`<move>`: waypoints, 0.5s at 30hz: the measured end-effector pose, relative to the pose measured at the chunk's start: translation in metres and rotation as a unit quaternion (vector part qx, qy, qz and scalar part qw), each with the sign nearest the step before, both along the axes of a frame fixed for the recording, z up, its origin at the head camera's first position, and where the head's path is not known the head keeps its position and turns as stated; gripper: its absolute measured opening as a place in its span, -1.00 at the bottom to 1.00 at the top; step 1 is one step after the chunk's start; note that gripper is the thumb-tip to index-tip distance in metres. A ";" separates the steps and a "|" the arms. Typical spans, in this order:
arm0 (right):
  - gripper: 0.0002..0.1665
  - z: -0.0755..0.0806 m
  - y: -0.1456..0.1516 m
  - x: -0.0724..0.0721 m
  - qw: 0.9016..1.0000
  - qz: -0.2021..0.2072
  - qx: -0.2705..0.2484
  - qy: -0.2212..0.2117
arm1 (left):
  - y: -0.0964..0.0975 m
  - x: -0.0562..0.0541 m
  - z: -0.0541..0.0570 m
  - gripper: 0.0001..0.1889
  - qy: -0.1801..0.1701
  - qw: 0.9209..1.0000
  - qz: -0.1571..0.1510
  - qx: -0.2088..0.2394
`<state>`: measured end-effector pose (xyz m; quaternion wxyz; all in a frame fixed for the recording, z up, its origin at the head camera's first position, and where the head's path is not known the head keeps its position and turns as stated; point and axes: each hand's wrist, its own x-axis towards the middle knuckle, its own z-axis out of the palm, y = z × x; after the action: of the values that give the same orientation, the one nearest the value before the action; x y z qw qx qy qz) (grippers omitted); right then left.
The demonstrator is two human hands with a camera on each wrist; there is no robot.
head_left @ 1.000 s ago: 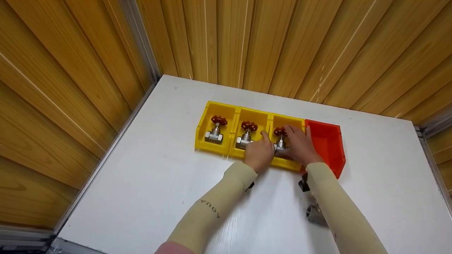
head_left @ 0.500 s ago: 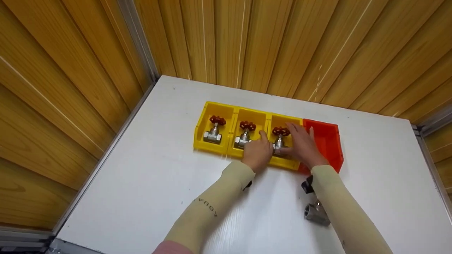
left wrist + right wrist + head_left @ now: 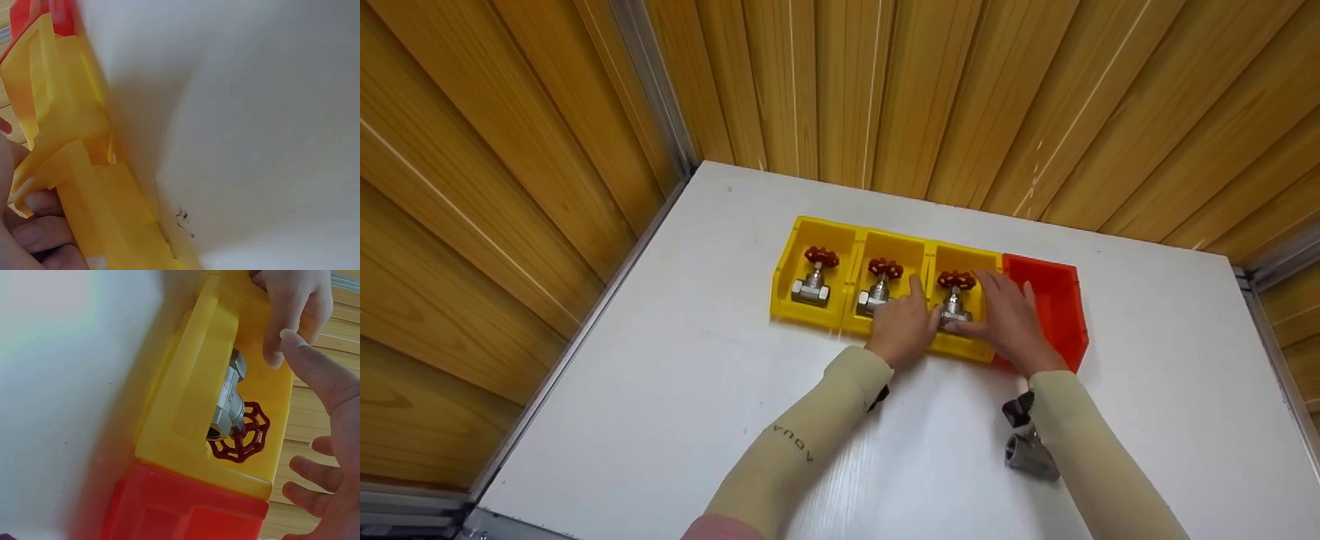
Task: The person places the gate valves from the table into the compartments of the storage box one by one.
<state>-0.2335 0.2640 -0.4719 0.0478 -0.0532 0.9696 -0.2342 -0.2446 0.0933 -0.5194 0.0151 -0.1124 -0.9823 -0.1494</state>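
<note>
Three joined yellow bins each hold a metal gate valve with a dark red handwheel: the left valve [image 3: 811, 285], the middle valve [image 3: 877, 289] and the right valve [image 3: 955, 301]. My left hand [image 3: 901, 331] grips the wall between the middle and right yellow bins [image 3: 73, 107]; its fingers curl over the bin edge in the left wrist view. Beside the right valve, my right hand [image 3: 1018, 324] has its fingers spread and holds nothing. In the right wrist view its thumb points toward the left hand, apart from the handwheel [image 3: 247, 436].
A red bin [image 3: 1061, 315] adjoins the row's right end. On the white table [image 3: 660, 375], a metal valve body [image 3: 1031, 457] with a black part lies partly behind the right forearm. Wood-panelled walls [image 3: 840, 90] stand behind and at the left.
My right hand has drawn back from the right valve, and its fingers have come off the handwheel. My left hand has shifted slightly left and down, staying on the bins.
</note>
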 end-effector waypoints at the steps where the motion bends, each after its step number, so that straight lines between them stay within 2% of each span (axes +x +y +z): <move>1: 0.25 -0.001 0.001 0.001 1.000 0.000 -0.003 0.001 | -0.001 0.000 0.000 -0.31 0.006 1.000 0.001 0.009; 5: 0.23 -0.001 0.004 0.008 1.000 -0.005 -0.008 0.009 | -0.003 0.002 0.001 -0.40 0.028 0.999 0.007 0.031; 10: 0.22 0.001 0.010 0.015 1.000 -0.014 -0.014 0.008 | -0.003 0.004 0.005 -0.35 0.048 0.999 0.005 0.020; 15: 0.23 0.001 0.016 0.022 0.999 -0.023 -0.029 0.002 | -0.003 0.006 0.011 -0.40 0.062 0.998 0.000 0.021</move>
<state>-0.2117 0.2796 -0.4704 0.0393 -0.0326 0.9635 -0.2627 -0.2384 0.0906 -0.5087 0.0782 -0.1208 -0.9761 -0.1629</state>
